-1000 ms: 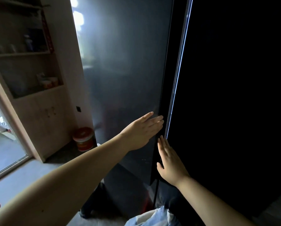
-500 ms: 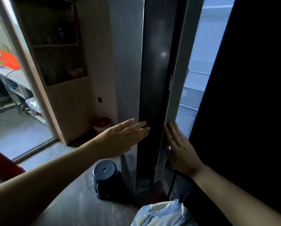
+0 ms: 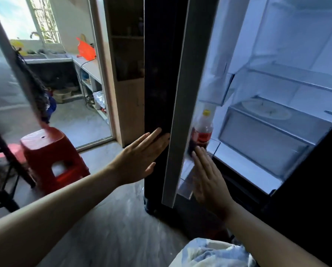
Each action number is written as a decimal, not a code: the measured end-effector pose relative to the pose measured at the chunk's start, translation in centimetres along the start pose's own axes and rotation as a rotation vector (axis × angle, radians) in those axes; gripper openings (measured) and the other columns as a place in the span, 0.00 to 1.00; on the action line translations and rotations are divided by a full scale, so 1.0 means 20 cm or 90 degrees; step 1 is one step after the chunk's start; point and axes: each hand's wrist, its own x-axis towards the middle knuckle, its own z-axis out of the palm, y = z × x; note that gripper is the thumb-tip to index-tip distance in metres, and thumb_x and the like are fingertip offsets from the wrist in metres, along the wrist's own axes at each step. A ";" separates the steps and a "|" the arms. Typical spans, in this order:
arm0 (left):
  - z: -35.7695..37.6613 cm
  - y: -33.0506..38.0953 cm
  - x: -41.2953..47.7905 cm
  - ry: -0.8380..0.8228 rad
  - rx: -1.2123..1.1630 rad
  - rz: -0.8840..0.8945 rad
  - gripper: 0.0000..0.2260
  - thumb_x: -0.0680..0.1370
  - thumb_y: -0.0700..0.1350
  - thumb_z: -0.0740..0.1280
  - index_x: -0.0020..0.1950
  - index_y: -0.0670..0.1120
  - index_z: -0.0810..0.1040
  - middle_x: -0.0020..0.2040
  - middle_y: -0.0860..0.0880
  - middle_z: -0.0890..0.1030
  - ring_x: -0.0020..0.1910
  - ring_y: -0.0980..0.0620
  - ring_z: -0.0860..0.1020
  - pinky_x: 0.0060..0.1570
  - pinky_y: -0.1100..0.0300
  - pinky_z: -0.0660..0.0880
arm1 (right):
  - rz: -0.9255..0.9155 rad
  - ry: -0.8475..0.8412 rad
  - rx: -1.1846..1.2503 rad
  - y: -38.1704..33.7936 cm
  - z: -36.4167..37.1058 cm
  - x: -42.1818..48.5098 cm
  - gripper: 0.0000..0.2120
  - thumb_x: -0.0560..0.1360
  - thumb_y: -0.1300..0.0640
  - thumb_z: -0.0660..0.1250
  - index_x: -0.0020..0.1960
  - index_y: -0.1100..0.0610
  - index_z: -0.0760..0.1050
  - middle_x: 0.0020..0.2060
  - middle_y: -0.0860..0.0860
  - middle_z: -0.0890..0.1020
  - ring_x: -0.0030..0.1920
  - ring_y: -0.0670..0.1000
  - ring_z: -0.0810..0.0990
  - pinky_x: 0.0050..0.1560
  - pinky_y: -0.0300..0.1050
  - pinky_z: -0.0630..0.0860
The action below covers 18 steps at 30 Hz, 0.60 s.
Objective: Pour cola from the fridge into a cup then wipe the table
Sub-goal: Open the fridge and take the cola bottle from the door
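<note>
The dark fridge door [image 3: 161, 74] stands swung open, seen edge-on in the middle of the view. A cola bottle [image 3: 202, 132] with a yellow cap and red label stands in the door's lower bin. My left hand [image 3: 142, 157] lies flat with fingers spread against the door's outer face. My right hand [image 3: 207, 176] is flat and open on the inner side of the door, its fingertips just below the bottle. Neither hand holds anything. The lit fridge interior [image 3: 277, 93] shows white shelves and a drawer. No cup or table is visible.
A red plastic stool [image 3: 51, 158] stands on the floor at left beside a dark metal frame [image 3: 1, 170]. Behind the door is a wooden cabinet [image 3: 128, 93] and a doorway to a room with a counter [image 3: 88, 66]. Light cloth [image 3: 209, 253] shows at the bottom edge.
The fridge door has swung from nearly closed to wide open, revealing the lit interior and the cola bottle. Both hands stayed flat on either side of the door's edge.
</note>
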 end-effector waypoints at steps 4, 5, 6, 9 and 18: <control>0.08 -0.08 -0.09 -0.067 -0.084 -0.120 0.35 0.74 0.53 0.62 0.75 0.38 0.54 0.76 0.42 0.55 0.76 0.43 0.55 0.73 0.49 0.59 | 0.127 -0.178 -0.001 0.04 0.17 0.01 0.33 0.75 0.54 0.60 0.76 0.61 0.51 0.76 0.56 0.52 0.75 0.54 0.46 0.74 0.54 0.54; 0.09 -0.11 -0.11 -0.083 -0.108 -0.147 0.35 0.75 0.53 0.61 0.75 0.38 0.54 0.76 0.42 0.55 0.76 0.43 0.55 0.72 0.49 0.60 | 0.136 -0.228 0.010 0.03 0.21 0.01 0.34 0.76 0.54 0.60 0.76 0.60 0.47 0.76 0.54 0.48 0.74 0.52 0.41 0.74 0.49 0.45; 0.10 -0.13 -0.12 -0.093 -0.129 -0.174 0.34 0.75 0.54 0.59 0.75 0.38 0.54 0.77 0.42 0.55 0.76 0.44 0.56 0.72 0.49 0.61 | 0.138 -0.280 0.014 0.03 0.25 0.02 0.35 0.77 0.55 0.59 0.77 0.59 0.44 0.76 0.54 0.44 0.73 0.50 0.37 0.72 0.43 0.38; 0.13 -0.15 -0.14 -0.098 -0.196 -0.261 0.33 0.75 0.54 0.56 0.75 0.38 0.54 0.77 0.41 0.55 0.76 0.44 0.56 0.72 0.49 0.60 | 0.130 -0.334 0.014 0.01 0.37 0.07 0.36 0.77 0.59 0.57 0.76 0.59 0.39 0.74 0.52 0.38 0.74 0.52 0.35 0.69 0.40 0.34; 0.41 0.19 -0.15 -0.198 -0.295 -0.241 0.31 0.76 0.48 0.60 0.76 0.39 0.56 0.77 0.42 0.52 0.75 0.48 0.46 0.74 0.50 0.54 | 0.057 -0.400 0.061 0.01 0.55 0.40 0.36 0.75 0.62 0.58 0.76 0.57 0.42 0.76 0.50 0.42 0.74 0.47 0.37 0.70 0.39 0.37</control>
